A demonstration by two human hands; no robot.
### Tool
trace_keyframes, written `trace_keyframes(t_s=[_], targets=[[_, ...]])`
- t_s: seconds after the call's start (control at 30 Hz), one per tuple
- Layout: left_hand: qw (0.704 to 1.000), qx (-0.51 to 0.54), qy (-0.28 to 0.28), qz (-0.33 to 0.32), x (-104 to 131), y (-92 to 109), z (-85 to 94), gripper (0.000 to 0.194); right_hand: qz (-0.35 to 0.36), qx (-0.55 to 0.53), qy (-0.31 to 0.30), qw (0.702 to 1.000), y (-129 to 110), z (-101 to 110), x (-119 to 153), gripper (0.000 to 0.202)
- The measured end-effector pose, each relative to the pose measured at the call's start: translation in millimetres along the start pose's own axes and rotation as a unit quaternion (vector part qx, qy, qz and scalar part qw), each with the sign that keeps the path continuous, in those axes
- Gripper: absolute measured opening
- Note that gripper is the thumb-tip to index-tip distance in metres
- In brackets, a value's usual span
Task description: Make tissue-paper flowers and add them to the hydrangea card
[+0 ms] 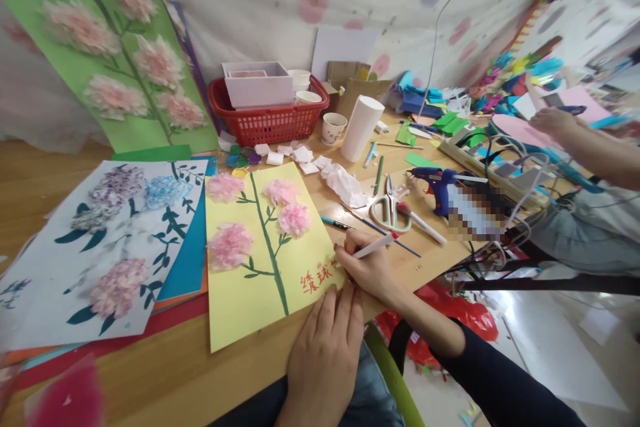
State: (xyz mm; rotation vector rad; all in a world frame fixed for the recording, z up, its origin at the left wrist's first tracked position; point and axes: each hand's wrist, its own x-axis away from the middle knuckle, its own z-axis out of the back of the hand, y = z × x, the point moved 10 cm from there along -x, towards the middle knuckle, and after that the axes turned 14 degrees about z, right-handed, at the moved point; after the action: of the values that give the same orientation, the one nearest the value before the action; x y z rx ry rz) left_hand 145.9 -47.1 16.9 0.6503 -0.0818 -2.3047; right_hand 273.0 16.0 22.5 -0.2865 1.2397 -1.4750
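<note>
My right hand point(367, 263) is closed around a white marker with a red end point(376, 245), its tip down at the right edge of a yellow sheet point(235, 317). Red handwritten characters point(316, 278) run along that corner. Fluffy pink flowers point(231, 245) are fixed to the sheet around a painted green stem point(273, 257). My left hand point(327, 347) lies flat, fingers stretched out, with its fingertips at the sheet's lower edge. Nearest to my right hand are thin brushes point(385, 233), scissors with pale handles point(390, 207) and a white stick with a dark pink end point(425, 223).
A blue glue gun point(437, 188) rests right of the scissors. Behind are a paper cup point(333, 128), a white roll point(363, 127) and a red basket point(270, 123). Flower pictures point(125, 247) lie and stand left. Another person's arm point(585, 143) reaches in at the right.
</note>
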Motion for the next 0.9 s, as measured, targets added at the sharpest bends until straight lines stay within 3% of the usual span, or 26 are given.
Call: trace_keyframes(t_s=[0.37,0.77,0.9], targets=[[1.0,0.017,0.012,-0.005,-2,2,4.2,0.029,0.024,0.027,-0.03,0.999,-2,-5,0,0.036],[1.0,0.005,0.017,-0.001,1,1,0.7,0.031,0.031,-0.018,-0.063,0.997,1,-12,3,0.03],[1.0,0.007,0.017,-0.001,0,1,1.8,0.033,0.03,-0.012,-0.037,0.999,2,-6,2,0.029]])
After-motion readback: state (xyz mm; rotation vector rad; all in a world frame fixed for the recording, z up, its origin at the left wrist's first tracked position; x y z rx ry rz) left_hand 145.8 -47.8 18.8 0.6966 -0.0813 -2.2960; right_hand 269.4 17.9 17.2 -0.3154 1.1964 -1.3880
